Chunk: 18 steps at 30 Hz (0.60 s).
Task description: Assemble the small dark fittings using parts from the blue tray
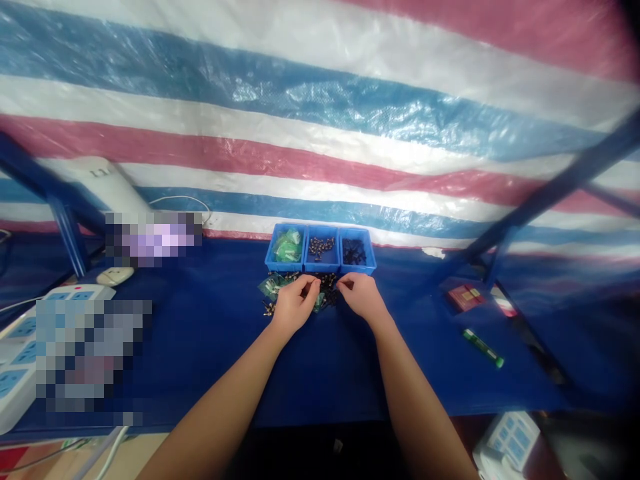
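Blue trays (320, 269) stand just behind the loose parts (327, 285), keeping them near your left hand (295, 305) and right hand (361, 298), both with fingers curled; you cannot tell what they grip.

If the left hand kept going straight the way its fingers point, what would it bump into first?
Probably the heap of small loose parts lying right in front of the left hand. Behind that stands the middle blue bin, though how far behind is hard to tell.
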Available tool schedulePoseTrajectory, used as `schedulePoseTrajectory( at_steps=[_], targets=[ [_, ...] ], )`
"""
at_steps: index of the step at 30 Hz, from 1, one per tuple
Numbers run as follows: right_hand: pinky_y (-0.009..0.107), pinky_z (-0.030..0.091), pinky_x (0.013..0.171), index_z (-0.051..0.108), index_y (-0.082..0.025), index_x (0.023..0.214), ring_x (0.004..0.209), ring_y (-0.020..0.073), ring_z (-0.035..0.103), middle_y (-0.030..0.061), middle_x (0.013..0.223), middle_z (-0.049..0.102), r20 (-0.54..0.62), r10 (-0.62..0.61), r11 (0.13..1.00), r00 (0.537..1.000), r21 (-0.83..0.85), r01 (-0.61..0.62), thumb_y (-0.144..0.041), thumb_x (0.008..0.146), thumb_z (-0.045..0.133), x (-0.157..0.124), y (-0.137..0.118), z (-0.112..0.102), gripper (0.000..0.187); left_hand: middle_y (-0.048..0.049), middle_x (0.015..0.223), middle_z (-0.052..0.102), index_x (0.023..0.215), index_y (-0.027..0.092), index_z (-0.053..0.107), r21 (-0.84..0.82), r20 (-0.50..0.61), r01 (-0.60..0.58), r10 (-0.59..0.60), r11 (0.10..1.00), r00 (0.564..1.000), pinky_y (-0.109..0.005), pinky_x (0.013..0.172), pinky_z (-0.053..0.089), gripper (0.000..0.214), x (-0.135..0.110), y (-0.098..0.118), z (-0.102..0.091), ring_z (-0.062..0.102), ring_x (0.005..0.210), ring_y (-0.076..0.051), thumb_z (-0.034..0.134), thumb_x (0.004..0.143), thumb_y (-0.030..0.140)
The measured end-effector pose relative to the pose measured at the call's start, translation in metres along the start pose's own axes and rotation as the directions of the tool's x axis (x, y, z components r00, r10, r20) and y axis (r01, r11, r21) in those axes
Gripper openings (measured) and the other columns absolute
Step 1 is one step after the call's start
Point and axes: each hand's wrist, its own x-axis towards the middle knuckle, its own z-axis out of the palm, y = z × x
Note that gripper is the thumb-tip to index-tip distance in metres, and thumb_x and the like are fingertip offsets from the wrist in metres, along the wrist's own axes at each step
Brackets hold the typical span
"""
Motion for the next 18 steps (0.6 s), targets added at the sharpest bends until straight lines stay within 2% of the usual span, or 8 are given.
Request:
schedulePoseTrajectory(
  at_steps=[4,8,13,18],
  targets=[
    [0.029,0.052,0.071,0.070,-0.020,0.086,0.070,0.0177,0.066,0.0032,0.079,0.072,-0.132,-0.018,0.941,0.991,0.333,0.061,-0.035,0.085,0.057,-0.001,-0.010,0.004,0.020,0.0005,0.072,0.064,0.088,0.020,0.065,-0.014,0.002,-0.019,0.019,1.000,1.000,-0.023,0.059,0.042,0.023,0.001,0.001,0.000,0.055,0.059,-0.011,0.050,0.092,0.037],
    [0.030,0.054,0.067,0.069,-0.019,0.086,0.068,0.0183,0.065,0.0046,0.080,0.071,-0.138,-0.005,0.849,0.990,0.523,0.077,-0.040,0.082,0.060,-0.005,-0.023,0.013,0.023,-0.0006,0.078,0.066,0.103,0.021,0.063,-0.104,0.008,-0.006,0.007,0.995,1.000,-0.024,0.059,0.046,0.023,0.001,0.001,0.002,0.059,0.063,-0.013,0.059,0.086,0.037],
    [0.028,0.052,0.065,0.068,-0.019,0.085,0.069,0.0170,0.063,0.0044,0.081,0.069,-0.172,-0.033,0.822,0.984,0.555,0.125,-0.040,0.082,0.061,-0.009,-0.031,0.019,0.022,-0.0014,0.083,0.068,0.106,0.022,0.061,-0.105,-0.010,0.024,-0.025,0.994,1.000,-0.023,0.060,0.048,0.024,0.002,0.000,0.004,0.062,0.067,-0.013,0.060,0.086,0.033],
    [0.027,0.051,0.063,0.063,-0.019,0.085,0.067,0.0164,0.063,0.0027,0.074,0.066,-0.118,-0.023,0.810,0.993,0.579,0.087,-0.042,0.082,0.061,-0.007,-0.028,0.021,0.023,-0.0014,0.084,0.067,0.106,0.021,0.061,-0.127,-0.070,0.017,-0.027,0.992,0.997,-0.023,0.061,0.049,0.023,0.003,0.000,0.002,0.061,0.064,-0.011,0.060,0.085,0.031]
  ],
)
